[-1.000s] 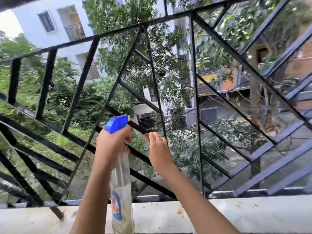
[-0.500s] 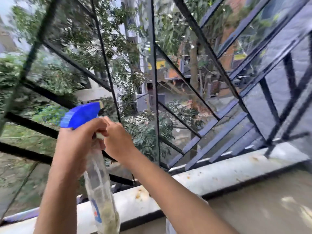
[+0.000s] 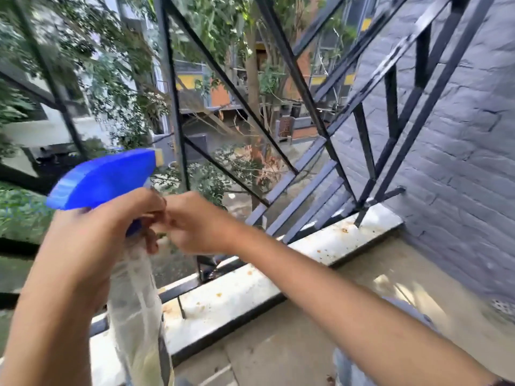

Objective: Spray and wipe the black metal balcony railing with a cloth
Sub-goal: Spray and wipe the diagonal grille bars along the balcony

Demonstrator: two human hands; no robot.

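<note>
Left hand (image 3: 92, 238): at 8 o'clock, fingers wrapped round the neck of the spray bottle (image 3: 103, 176).
Spray bottle: blue head at 9 o'clock, clear body hanging toward 7 o'clock.
Right hand (image 3: 195, 224): centre, fingers curled against the left hand's; blur hides any pinch.
Railing (image 3: 172, 107): black bars from 9 to 2 o'clock, behind both hands.
Ledge (image 3: 237, 291): stained white, under the railing.

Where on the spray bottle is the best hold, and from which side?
Grip the spray bottle at its narrow neck, just under the blue trigger head, coming from the near side. The nozzle points away toward the railing, and the left hand holds it there.
</note>
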